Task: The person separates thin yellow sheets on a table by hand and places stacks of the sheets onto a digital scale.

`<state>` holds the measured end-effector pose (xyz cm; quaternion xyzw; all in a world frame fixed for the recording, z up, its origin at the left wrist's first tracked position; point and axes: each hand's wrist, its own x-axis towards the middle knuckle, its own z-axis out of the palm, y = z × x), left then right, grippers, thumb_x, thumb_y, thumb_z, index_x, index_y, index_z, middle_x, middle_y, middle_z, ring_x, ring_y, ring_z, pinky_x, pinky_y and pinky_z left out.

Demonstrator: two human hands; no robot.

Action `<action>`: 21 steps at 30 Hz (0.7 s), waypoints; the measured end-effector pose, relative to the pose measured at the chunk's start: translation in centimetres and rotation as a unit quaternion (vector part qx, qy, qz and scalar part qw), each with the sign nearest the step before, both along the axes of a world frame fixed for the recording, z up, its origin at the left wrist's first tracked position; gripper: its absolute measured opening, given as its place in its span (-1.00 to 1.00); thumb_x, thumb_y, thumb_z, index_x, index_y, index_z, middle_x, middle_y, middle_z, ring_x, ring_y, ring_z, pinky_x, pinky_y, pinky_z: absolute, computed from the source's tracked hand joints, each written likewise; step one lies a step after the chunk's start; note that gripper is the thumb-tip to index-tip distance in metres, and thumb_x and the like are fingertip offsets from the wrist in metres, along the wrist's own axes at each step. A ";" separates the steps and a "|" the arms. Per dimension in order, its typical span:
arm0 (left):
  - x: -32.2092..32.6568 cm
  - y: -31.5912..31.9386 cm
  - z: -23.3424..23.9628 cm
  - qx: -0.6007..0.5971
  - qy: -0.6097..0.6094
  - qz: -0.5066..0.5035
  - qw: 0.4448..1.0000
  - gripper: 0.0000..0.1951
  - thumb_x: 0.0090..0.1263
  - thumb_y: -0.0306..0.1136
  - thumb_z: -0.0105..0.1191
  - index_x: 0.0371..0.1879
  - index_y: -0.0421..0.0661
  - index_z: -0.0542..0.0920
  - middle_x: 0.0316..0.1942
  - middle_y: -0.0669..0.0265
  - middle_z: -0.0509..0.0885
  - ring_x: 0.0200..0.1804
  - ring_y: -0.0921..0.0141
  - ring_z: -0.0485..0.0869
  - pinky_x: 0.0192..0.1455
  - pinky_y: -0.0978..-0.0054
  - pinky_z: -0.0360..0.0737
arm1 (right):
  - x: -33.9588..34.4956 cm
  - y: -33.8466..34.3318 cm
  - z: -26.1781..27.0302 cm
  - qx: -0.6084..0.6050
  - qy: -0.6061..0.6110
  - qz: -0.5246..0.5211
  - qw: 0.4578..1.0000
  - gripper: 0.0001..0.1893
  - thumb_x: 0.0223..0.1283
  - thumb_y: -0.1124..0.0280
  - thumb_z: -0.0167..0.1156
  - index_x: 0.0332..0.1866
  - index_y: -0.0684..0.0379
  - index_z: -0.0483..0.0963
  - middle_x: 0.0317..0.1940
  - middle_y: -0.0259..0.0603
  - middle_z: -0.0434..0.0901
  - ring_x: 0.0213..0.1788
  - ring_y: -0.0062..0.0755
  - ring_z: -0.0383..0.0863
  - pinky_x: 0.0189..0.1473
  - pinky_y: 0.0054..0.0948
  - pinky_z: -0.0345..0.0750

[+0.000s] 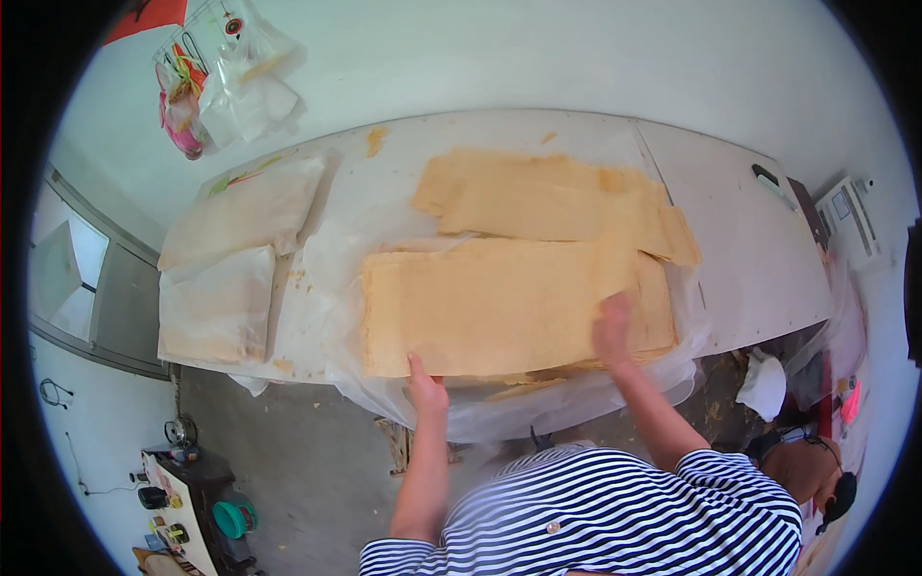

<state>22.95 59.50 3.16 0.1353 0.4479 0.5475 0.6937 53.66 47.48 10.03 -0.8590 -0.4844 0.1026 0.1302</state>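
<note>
A broad stack of thin tan sheets [490, 309] lies on clear plastic film [331, 288] upon a long pale table [749, 266]. My left hand [427, 385] grips the near edge of the top sheet, thumb above and fingers hidden below. My right hand [614, 327], blurred, is at the right end of that sheet, where a blurred tan strip runs away from it; whether it holds the sheet I cannot tell. Behind the stack lies a second, ragged-edged pile of similar sheets [518, 198].
Two plastic-wrapped packs [216, 309] lie at the table's left end. A handled tool [774, 186] lies at the far right. Plastic bags [248, 101] hang on the wall. On the floor at lower left stands a teal bucket [234, 518] beside a side table [184, 518].
</note>
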 end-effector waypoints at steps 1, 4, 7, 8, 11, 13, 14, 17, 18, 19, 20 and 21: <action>0.8 -0.3 0.4 0.008 0.011 -0.001 1.000 -0.62 0.44 -0.15 -0.13 0.15 -0.04 0.33 0.02 0.32 0.51 0.00 0.35 0.56 -0.05 0.35 0.60 | -2.7 1.2 -1.9 0.170 -0.040 0.029 0.984 -0.57 0.08 0.58 -0.08 0.12 0.42 0.29 0.08 0.18 0.37 0.18 0.07 0.30 0.23 -0.05 0.22; 1.9 -1.7 0.2 -0.037 -0.027 -0.024 0.999 -0.71 0.43 -0.20 -0.11 0.02 -0.06 0.44 -0.14 0.35 0.60 -0.14 0.40 0.60 -0.19 0.41 0.58 | -12.0 6.5 -1.7 0.315 -0.011 0.185 0.931 -0.56 0.12 0.40 0.01 0.14 0.28 0.32 0.18 0.04 0.31 0.26 0.02 0.23 0.25 -0.06 0.16; 0.2 -2.5 -2.0 -0.014 -0.053 -0.088 0.995 -0.78 0.37 -0.35 -0.11 -0.07 -0.12 0.49 -0.32 0.31 0.61 -0.27 0.41 0.60 -0.24 0.42 0.56 | -16.9 7.8 0.1 0.181 -0.071 0.304 0.933 -0.54 0.10 0.28 0.07 0.13 0.20 0.34 0.19 0.00 0.32 0.28 -0.05 0.22 0.26 -0.05 0.12; 0.1 -2.6 -2.6 -0.020 -0.107 -0.078 0.991 -0.83 0.29 -0.44 -0.08 -0.19 -0.15 0.53 -0.45 0.31 0.59 -0.36 0.43 0.58 -0.32 0.45 0.52 | -17.7 7.8 -0.8 0.150 -0.033 0.321 0.935 -0.46 0.08 0.24 0.08 0.20 0.15 0.29 0.22 -0.01 0.29 0.30 -0.06 0.19 0.27 -0.03 0.08; -0.9 -3.4 -1.5 0.061 -0.106 -0.127 0.984 -0.77 0.28 -0.44 -0.04 -0.09 -0.17 0.48 -0.35 0.30 0.60 -0.32 0.41 0.60 -0.25 0.43 0.54 | -18.0 7.6 -2.5 0.132 0.024 0.340 0.931 -0.39 0.01 0.16 0.13 0.23 0.11 0.27 0.22 -0.02 0.28 0.32 -0.11 0.16 0.29 -0.03 0.03; 0.2 -3.5 2.0 0.036 -0.064 -0.106 0.992 -0.75 0.30 -0.44 -0.03 -0.06 -0.15 0.46 -0.27 0.30 0.59 -0.26 0.41 0.60 -0.24 0.44 0.55 | -17.0 6.8 -2.9 0.140 0.039 0.349 0.926 -0.39 -0.02 0.12 0.16 0.19 0.12 0.31 0.20 -0.02 0.31 0.32 -0.15 0.16 0.29 -0.05 0.01; 0.7 -3.2 3.3 0.016 -0.021 -0.085 0.996 -0.74 0.31 -0.44 -0.03 -0.02 -0.14 0.45 -0.19 0.30 0.58 -0.21 0.41 0.59 -0.23 0.45 0.56 | -16.5 6.5 -2.8 0.156 0.029 0.377 0.913 -0.41 -0.03 0.16 0.15 0.17 0.14 0.31 0.19 -0.02 0.31 0.32 -0.14 0.17 0.29 -0.07 0.02; 0.5 -1.4 -0.8 0.019 0.010 0.013 1.000 -0.64 0.34 -0.37 -0.02 0.10 -0.19 0.37 -0.03 0.22 0.53 -0.10 0.35 0.58 -0.13 0.43 0.56 | -16.1 6.1 -3.4 0.167 0.004 0.414 0.895 -0.44 -0.05 0.25 0.14 0.15 0.17 0.31 0.16 -0.02 0.33 0.29 -0.12 0.22 0.27 -0.09 0.07; 1.1 -1.9 -0.5 0.016 0.004 0.012 1.000 -0.64 0.34 -0.37 -0.02 0.10 -0.19 0.37 -0.03 0.22 0.53 -0.10 0.35 0.58 -0.13 0.43 0.56 | -15.4 6.0 -3.7 0.164 -0.012 0.410 0.897 -0.45 -0.06 0.30 0.12 0.14 0.19 0.31 0.15 -0.02 0.36 0.27 -0.10 0.25 0.26 -0.10 0.09; 1.4 -2.4 0.3 0.023 0.079 -0.009 0.997 -0.60 0.35 -0.36 -0.04 0.14 -0.23 0.32 0.03 0.19 0.49 -0.03 0.34 0.53 -0.03 0.44 0.50 | -15.3 6.0 -3.3 0.159 -0.014 0.412 0.897 -0.45 -0.06 0.30 0.12 0.14 0.19 0.31 0.15 -0.02 0.36 0.27 -0.10 0.25 0.26 -0.10 0.09; 1.9 -3.0 1.0 0.030 0.153 -0.031 0.987 -0.55 0.36 -0.34 -0.06 0.18 -0.26 0.27 0.09 0.16 0.45 0.05 0.33 0.49 0.06 0.44 0.45 | -15.2 5.8 -2.8 0.141 -0.019 0.365 0.920 -0.46 -0.07 0.34 0.12 0.13 0.20 0.31 0.12 -0.04 0.39 0.22 -0.11 0.31 0.24 -0.13 0.12; 2.1 -3.6 1.6 0.029 0.151 -0.028 0.988 -0.55 0.36 -0.34 -0.06 0.18 -0.26 0.27 0.09 0.16 0.45 0.05 0.33 0.49 0.06 0.44 0.45 | -15.5 5.6 -1.9 0.125 -0.023 0.317 0.940 -0.46 -0.08 0.37 0.11 0.12 0.21 0.31 0.09 -0.05 0.42 0.17 -0.12 0.37 0.22 -0.15 0.15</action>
